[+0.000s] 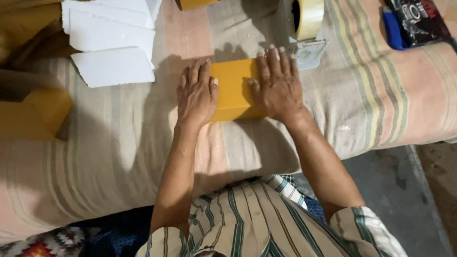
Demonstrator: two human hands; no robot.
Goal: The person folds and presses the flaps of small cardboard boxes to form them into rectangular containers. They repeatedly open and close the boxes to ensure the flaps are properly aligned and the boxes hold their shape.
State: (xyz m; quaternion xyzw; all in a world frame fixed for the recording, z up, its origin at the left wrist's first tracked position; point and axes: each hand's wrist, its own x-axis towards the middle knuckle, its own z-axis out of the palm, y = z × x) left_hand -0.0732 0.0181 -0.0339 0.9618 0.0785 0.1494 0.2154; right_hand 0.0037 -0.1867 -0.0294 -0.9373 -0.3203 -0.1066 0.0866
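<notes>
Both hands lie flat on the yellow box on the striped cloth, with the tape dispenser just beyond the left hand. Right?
Not quite: in the head view the tape dispenser stands beyond the right hand, not the left hand. Both hands do lie flat on the yellow box on the striped cloth.

box: a flat yellow-orange cardboard box point(234, 90), rectangular, plain on top
state: closed, its top face smooth and unmarked
pose: lying flat, long side running away from the person
place: under and between both palms, the left hand point(196, 94) flat on its left edge, the right hand point(277, 85) flat on its right edge; the middle strip shows bare between them
</notes>
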